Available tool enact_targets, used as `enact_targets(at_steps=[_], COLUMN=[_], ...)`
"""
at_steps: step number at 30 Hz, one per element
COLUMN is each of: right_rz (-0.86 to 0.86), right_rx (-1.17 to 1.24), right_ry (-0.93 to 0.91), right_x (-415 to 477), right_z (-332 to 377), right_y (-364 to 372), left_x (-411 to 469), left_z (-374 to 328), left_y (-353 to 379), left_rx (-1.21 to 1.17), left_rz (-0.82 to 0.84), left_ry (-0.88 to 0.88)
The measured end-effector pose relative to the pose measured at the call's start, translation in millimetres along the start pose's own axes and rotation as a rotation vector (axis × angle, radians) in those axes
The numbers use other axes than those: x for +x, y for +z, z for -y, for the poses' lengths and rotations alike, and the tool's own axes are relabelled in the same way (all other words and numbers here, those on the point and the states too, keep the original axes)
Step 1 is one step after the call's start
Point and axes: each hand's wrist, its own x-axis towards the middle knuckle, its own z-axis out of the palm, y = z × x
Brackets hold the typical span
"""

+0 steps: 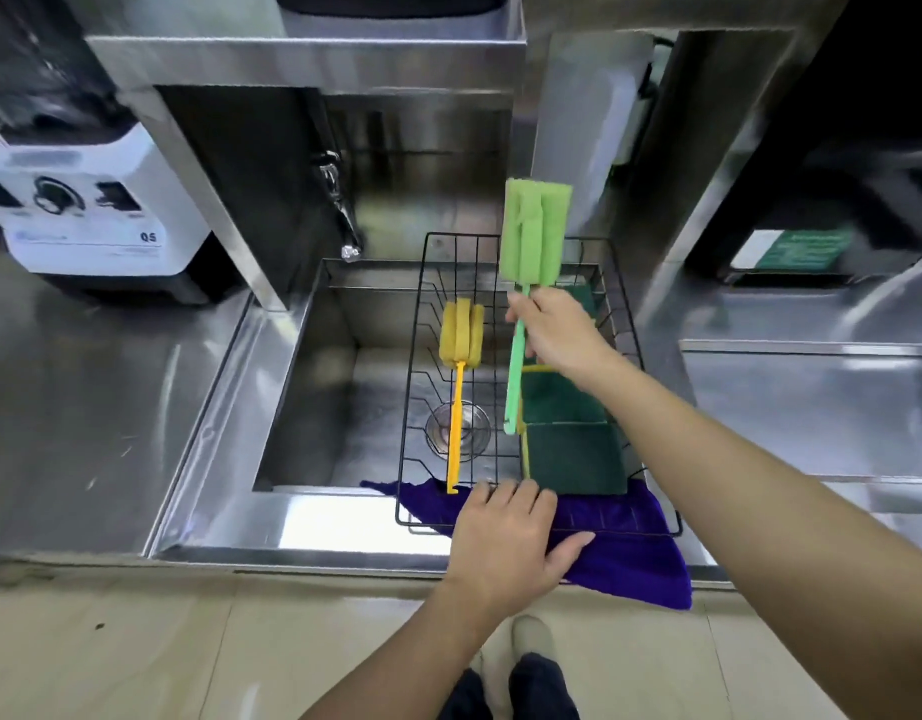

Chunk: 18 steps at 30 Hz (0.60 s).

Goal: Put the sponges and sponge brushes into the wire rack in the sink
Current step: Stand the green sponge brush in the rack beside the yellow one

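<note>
A black wire rack (416,387) spans the steel sink (313,387). A yellow sponge brush (461,340) lies in the rack's left part, handle toward me. Dark green sponges with yellow edges (573,459) sit in the rack's right part, one more at the far end (583,296). My right hand (557,332) grips the handle of a green sponge brush (534,233), held above the rack with its foam head up and tilted away. My left hand (505,543) rests flat on the rack's near edge and a purple cloth (630,558), holding nothing.
A faucet (339,205) hangs over the sink's back left. The drain (458,428) shows under the rack. A white blender base (84,226) stands on the left counter. Steel counter runs on both sides; a steel shelf is overhead.
</note>
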Motion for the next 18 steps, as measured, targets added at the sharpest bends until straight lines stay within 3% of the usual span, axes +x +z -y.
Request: enact_targets(at_steps=[5, 13, 18], right_rz=[0.043, 0.287, 0.34], right_rx=[0.098, -0.188, -0.337], right_ry=[0.105, 0.363, 0.364], right_x=[5, 11, 11], right_z=[-2, -26, -29], right_y=[21, 48, 56], left_x=[-2, -3, -2], left_z=[3, 3, 2], left_y=[2, 1, -1], left_rx=[0.025, 0.043, 0.029], left_rz=[-0.014, -0.032, -0.003], left_ry=[0.043, 0.067, 0.071])
